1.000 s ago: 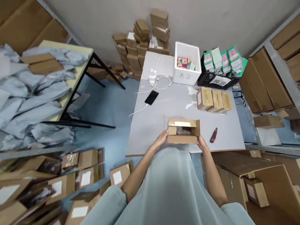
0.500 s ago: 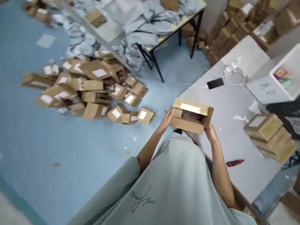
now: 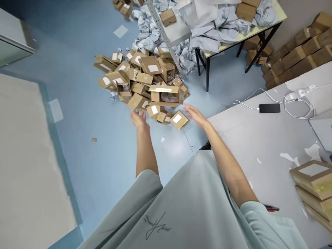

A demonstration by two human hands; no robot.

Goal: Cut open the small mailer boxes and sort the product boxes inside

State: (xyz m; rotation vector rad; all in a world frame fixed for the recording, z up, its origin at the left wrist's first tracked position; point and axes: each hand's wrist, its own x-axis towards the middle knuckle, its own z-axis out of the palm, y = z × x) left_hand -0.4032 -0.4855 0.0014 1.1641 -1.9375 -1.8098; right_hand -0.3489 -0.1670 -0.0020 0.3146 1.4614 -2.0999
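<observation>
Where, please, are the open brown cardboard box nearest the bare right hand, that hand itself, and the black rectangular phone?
Open brown cardboard box (image 3: 164,89): head view, on its upper panel.
Bare right hand (image 3: 195,114): head view, middle of the hand.
Black rectangular phone (image 3: 269,108): head view, middle of its screen.

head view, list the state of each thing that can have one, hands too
Left hand, open, empty
Right hand, open, empty
Cardboard box just beyond the hands, open, not held
Piled cardboard boxes, some open, some closed
Smartphone, screen dark, plugged in
Utility knife, partly hidden; blade not visible
Stacked taped boxes at right, closed
Grey bags, crumpled
</observation>
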